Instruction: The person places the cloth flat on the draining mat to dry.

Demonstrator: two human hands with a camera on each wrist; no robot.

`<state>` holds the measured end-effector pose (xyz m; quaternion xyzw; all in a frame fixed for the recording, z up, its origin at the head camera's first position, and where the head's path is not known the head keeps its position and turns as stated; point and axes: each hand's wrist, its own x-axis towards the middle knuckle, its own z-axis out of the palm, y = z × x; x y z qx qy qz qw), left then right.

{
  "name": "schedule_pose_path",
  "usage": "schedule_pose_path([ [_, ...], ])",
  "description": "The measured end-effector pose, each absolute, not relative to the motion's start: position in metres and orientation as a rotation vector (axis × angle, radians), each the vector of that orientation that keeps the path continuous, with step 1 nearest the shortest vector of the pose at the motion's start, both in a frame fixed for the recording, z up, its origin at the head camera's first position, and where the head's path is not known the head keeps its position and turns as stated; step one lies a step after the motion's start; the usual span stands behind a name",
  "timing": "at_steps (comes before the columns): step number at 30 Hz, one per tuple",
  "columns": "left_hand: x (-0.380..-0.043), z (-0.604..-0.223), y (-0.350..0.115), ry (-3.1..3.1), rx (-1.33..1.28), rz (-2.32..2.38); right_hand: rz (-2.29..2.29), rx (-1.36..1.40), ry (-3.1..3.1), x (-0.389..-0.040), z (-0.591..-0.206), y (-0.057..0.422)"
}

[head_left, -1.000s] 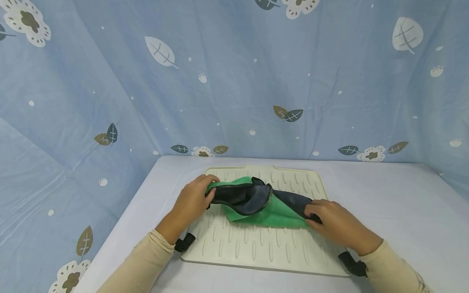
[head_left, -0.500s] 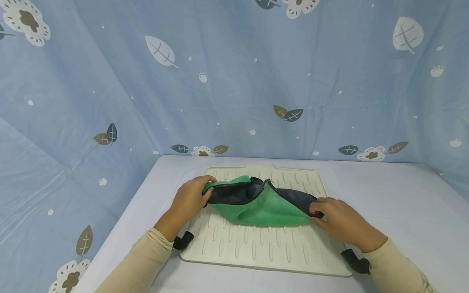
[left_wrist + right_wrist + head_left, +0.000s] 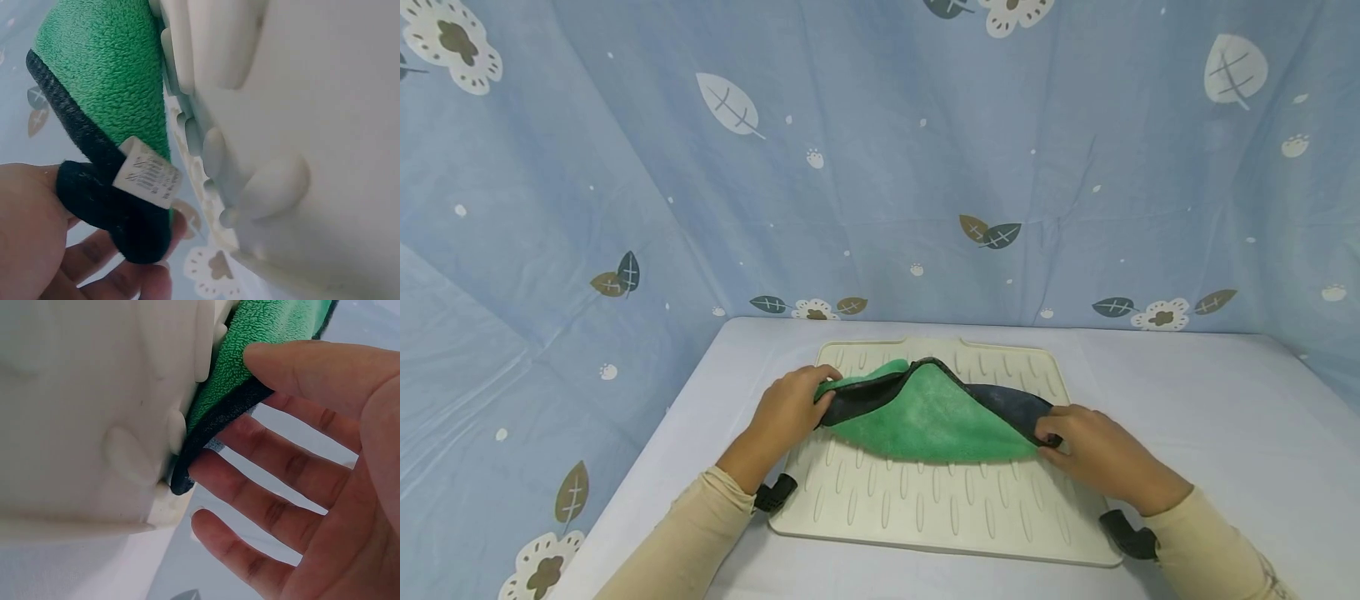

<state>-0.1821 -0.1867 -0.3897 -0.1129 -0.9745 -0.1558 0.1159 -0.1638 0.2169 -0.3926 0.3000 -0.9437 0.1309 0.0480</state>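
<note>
A microfibre cloth [image 3: 936, 425], green on one face and dark grey on the other with black edging, is folded over a cream ridged mat [image 3: 917, 517]. At its left end my left hand [image 3: 786, 412] pinches the edge; the left wrist view shows a white label [image 3: 149, 174] hanging beside the fingers there. My right hand [image 3: 1097, 454] pinches the opposite end, thumb on the green face and fingers behind the black edging in the right wrist view. Between the hands the cloth's near layer rises to a peak, with dark lining showing on both sides of it.
The mat lies on a white-covered table [image 3: 1210, 417]. A blue patterned curtain [image 3: 880, 167] hangs behind and to the left. Black wrist-worn devices [image 3: 1129, 533] sit under each forearm.
The cloth's middle flap, earlier flopped over with its dark side showing, has lifted and turned to show green. The right hand has shifted slightly right, the left hand slightly left.
</note>
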Motion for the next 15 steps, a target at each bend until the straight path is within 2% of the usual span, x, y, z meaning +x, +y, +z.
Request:
schedule_pose_path([
  [15,-0.1826,-0.3995,-0.1872,-2.961,-0.334,-0.409,0.390,0.957,-2.854,-0.1626,-0.3950,0.2150],
])
